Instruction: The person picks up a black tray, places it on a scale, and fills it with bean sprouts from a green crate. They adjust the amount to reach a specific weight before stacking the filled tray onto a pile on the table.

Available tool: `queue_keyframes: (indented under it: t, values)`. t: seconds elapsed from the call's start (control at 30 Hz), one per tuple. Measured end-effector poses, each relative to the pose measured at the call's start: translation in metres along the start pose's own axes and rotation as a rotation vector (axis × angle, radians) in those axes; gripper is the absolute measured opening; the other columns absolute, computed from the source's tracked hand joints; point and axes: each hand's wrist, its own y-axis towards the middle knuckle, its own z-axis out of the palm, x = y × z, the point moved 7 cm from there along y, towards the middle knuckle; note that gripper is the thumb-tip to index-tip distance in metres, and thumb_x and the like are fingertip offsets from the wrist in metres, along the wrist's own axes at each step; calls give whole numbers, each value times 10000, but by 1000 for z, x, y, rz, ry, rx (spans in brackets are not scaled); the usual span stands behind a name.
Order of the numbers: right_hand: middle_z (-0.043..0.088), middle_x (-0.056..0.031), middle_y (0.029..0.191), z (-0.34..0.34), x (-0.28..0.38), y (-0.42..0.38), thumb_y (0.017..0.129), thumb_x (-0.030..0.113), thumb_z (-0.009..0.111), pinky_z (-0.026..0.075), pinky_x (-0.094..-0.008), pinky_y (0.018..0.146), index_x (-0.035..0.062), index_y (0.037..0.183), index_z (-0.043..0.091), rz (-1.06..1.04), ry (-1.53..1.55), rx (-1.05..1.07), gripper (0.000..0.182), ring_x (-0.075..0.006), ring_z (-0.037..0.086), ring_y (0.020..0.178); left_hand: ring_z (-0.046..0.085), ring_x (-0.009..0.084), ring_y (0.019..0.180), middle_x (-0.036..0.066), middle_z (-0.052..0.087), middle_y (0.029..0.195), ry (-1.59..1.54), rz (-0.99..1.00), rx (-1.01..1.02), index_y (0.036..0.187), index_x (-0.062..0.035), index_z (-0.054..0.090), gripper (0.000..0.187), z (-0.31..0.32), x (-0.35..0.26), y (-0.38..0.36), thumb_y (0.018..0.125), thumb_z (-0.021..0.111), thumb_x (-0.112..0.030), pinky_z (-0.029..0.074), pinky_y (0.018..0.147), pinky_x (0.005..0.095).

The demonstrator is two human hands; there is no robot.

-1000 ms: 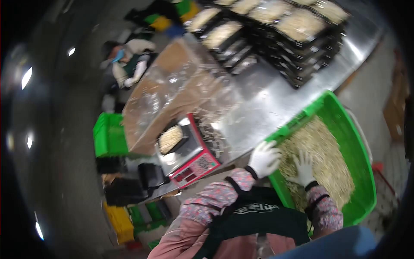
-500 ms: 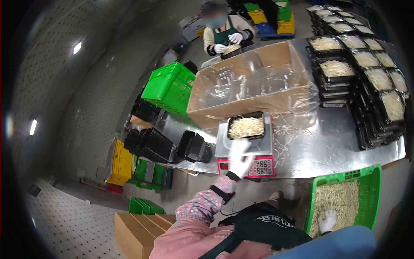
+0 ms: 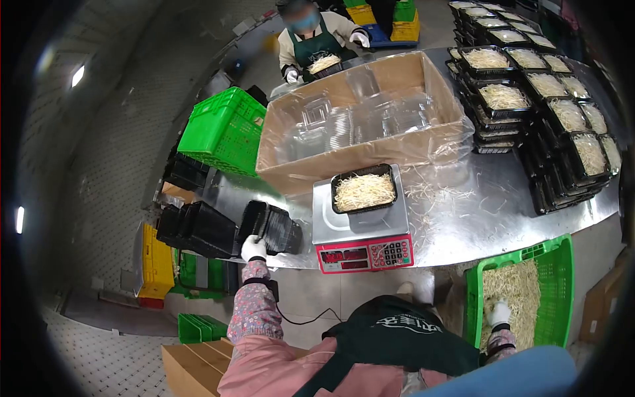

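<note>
Left hand [image 3: 253,248] moves off red-fronted steel scale [image 3: 362,228], fingers gripping glossy black nested tray stack [image 3: 271,228], frame centre-left; right hand [image 3: 499,312], grip unclear, in green sprout crate [image 3: 562,278].

Your one head camera looks steeply down from above, well over your left hand [image 3: 253,248] and scale [image 3: 362,225].

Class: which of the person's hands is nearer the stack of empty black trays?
Left. The left hand touches the tray stack; the right hand is in the green crate.
</note>
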Motion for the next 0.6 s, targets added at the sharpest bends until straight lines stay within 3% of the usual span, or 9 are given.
queue_keyframes:
  t: [0.07, 0.13, 0.17, 0.27, 0.33, 0.37, 0.47, 0.53, 0.6]
  values:
    - [675, -180, 1008, -11, -34, -9, 740, 312, 750, 518, -424, 841, 68, 906, 695, 46, 294, -344, 300, -366, 628, 976, 688, 296, 912, 163, 716, 949, -144, 78, -190, 1017, -44, 712, 304, -33, -7, 4, 756, 741, -197, 518, 852, 379]
    - [676, -207, 1007, -33, -61, -24, 766, 241, 746, 515, -446, 841, 16, 1006, 673, 351, 336, -301, 336, -381, 637, 947, 639, 300, 1006, 171, 685, 1058, -262, 162, -324, 1045, 9, 690, 312, -54, -10, 18, 802, 723, -185, 477, 935, 387]
    - [690, -180, 1010, -24, -89, -30, 774, 194, 747, 516, -423, 828, -13, 1061, 656, 377, 390, -513, 365, -330, 657, 921, 613, 285, 1036, 167, 665, 1090, -291, 251, -374, 1069, 22, 673, 299, -79, -48, 1, 839, 707, -165, 457, 960, 381]
    - [691, -87, 945, -103, -60, -54, 814, 99, 732, 503, -296, 801, -13, 1123, 633, 328, 1224, -545, 344, -155, 631, 881, 591, 210, 1009, 118, 650, 1100, -531, 460, -335, 1147, 38, 622, 275, -96, -156, -38, 899, 657, -77, 453, 935, 329]
    - [694, -43, 907, -99, -70, -71, 802, 149, 749, 507, -288, 725, 5, 985, 685, 538, 1128, -722, 241, -129, 628, 785, 576, 176, 1004, 81, 640, 1097, -772, 579, -92, 1157, 29, 617, 269, -73, -232, -78, 893, 649, -12, 452, 920, 305]
    - [690, -48, 858, -94, -67, -70, 800, 153, 746, 503, -299, 732, 2, 955, 698, 581, 1172, -447, 222, -132, 616, 789, 574, 162, 1004, 58, 632, 1098, -999, 539, 145, 1153, 17, 624, 272, -53, -272, -109, 883, 653, 16, 455, 913, 298]
    - [691, -91, 1000, -93, -86, -86, 779, 195, 785, 504, -295, 746, -58, 1121, 640, 593, 1228, -468, 449, -136, 613, 843, 614, 210, 959, 98, 665, 1045, -774, 1247, 421, 1104, -22, 681, 284, -50, -403, -251, 838, 636, 64, 482, 869, 315]
    - [698, -75, 980, -153, -79, -123, 792, 178, 773, 499, -269, 771, -49, 1090, 654, 679, 1170, -775, 393, -109, 619, 856, 638, 258, 921, 115, 685, 991, -771, 1506, 640, 1095, -57, 702, 346, -45, -454, -339, 785, 621, 74, 505, 838, 333]
    - [700, -70, 997, -190, -85, -137, 813, 151, 752, 499, -253, 813, -53, 1072, 658, 394, 1391, -681, 343, -106, 635, 899, 648, 266, 890, 93, 699, 978, -738, 1816, 738, 1071, -94, 712, 371, -30, -481, -415, 750, 608, 59, 521, 803, 349]
